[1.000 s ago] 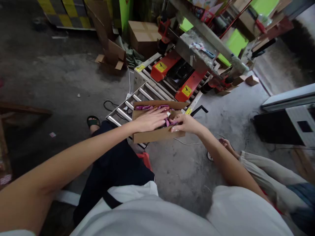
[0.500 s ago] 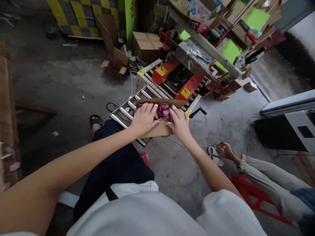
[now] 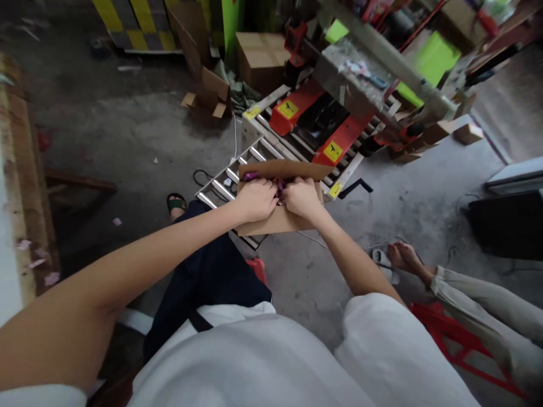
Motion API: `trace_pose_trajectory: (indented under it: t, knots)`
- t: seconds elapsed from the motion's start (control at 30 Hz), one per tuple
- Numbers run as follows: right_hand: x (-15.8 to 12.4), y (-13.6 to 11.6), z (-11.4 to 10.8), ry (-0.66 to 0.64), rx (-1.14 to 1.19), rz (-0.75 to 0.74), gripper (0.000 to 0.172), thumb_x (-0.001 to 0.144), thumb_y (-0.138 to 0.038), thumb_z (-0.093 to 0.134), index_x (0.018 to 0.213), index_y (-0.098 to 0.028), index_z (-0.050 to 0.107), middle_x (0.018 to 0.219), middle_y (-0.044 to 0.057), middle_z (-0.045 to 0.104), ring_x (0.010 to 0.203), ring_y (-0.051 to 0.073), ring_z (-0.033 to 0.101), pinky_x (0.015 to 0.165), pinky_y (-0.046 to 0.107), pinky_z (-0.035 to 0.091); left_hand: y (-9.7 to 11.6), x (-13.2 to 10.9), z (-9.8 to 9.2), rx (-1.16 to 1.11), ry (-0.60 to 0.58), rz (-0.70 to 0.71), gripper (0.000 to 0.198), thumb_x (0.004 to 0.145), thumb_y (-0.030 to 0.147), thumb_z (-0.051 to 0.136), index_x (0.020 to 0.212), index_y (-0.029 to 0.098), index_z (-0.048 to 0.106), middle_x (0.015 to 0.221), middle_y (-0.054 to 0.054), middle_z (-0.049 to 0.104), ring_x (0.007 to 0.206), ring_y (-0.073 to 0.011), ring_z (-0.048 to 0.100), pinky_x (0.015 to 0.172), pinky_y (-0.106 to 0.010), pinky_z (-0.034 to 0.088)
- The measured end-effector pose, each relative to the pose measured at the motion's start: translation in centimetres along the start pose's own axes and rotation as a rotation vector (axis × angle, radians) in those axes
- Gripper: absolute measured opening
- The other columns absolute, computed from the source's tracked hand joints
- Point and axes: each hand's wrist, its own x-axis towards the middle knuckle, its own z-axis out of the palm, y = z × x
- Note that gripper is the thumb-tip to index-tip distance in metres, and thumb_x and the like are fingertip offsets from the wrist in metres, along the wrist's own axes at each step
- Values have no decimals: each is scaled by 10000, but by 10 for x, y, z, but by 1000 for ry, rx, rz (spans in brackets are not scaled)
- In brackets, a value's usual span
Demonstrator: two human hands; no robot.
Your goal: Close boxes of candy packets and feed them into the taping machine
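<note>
A cardboard box [image 3: 278,220] with raised flaps rests at the end of a roller conveyor [image 3: 218,189]. Shiny purple packets [image 3: 280,185] show inside it, mostly covered by my hands. My left hand [image 3: 257,199] is curled closed in the left half of the box, its fingertips down among the packets. Opposite it, my right hand [image 3: 300,196] is bent into a fist-like grip on the packets near the middle. The fingertips of both hands are hidden, and only a little gap separates the two.
Beyond the box stands an orange-and-black sealing machine [image 3: 322,121] with a crank handle [image 3: 356,187]. A closed carton [image 3: 261,56] and an opened carton [image 3: 207,96] lie behind. Another person's legs [image 3: 475,299] and a red stool [image 3: 456,339] are at right; a wooden bench [image 3: 25,169] is at left.
My hands have gone from lying spread over the packets to curled down into the box, closer together. The view has shifted slightly, and more of the packets is covered.
</note>
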Motion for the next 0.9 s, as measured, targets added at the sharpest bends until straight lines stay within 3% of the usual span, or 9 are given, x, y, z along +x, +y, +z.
trace_pose_trajectory:
  t: [0.1,0.27,0.33,0.4,0.5,0.6,0.67,0.77,0.9]
  knots:
    - [-5,1,11,81,81,4,295,937,-168,490,863,-143,774,908,156,738,1025,314,575,898,452,349,0,2,-1,-9,-7,-10,401,1001,297,398,1173,28,641,1090,-196,682,1060,-324,627,977,-427,470]
    - [-25,5,31,566,262,34,302,976,-280,464,1129,-189,708,1202,142,671,1155,291,553,1011,455,402,2,-7,-1,-87,109,-63,414,974,358,475,1240,62,588,1172,-187,641,1058,-320,633,932,-427,500]
    - [-26,3,31,743,249,88,404,968,-386,475,1282,-180,623,1368,171,557,1295,321,475,1093,503,374,1,-11,0,-151,185,-84,510,952,413,530,1338,79,519,1287,-199,584,1055,-319,645,891,-430,525]
    - [-23,0,28,817,201,156,577,957,-486,465,1436,-165,483,1497,192,428,1423,355,349,1167,570,288,-2,-15,2,-190,299,-47,572,945,441,551,1397,101,463,1382,-209,525,1176,-335,611,977,-459,509]
    - [-23,-4,23,777,162,183,720,947,-556,460,1528,-144,356,1510,202,411,1455,373,300,1208,620,195,-6,-19,5,-179,495,-13,611,947,481,562,1433,138,422,1487,-214,461,1439,-364,403,1211,-563,283]
    - [-38,-8,30,710,223,140,611,954,-542,482,1412,-139,513,1315,187,573,1312,344,462,1210,581,243,-4,-24,7,-144,570,-118,748,924,569,588,1496,144,359,1584,-232,357,1517,-383,274,1249,-616,131]
    - [-54,-8,41,641,269,71,491,972,-498,476,1296,-155,611,1195,168,632,1201,319,535,1177,537,329,2,-29,6,-109,509,-113,780,918,631,567,1486,125,397,1563,-237,400,1471,-384,362,1241,-595,175]
    - [-72,-7,56,566,272,18,402,994,-433,453,1216,-177,669,1126,152,662,1135,301,567,1126,496,400,11,-35,-1,-75,368,-55,686,941,660,500,1339,106,569,1395,-222,586,1291,-361,553,1141,-523,364]
    - [-72,0,59,526,251,-19,413,995,-432,446,1220,-173,677,1136,151,665,1144,295,566,1113,476,412,-2,-20,-20,-84,212,-223,514,1011,537,378,1042,162,728,1126,-156,724,1068,-309,661,906,-419,490]
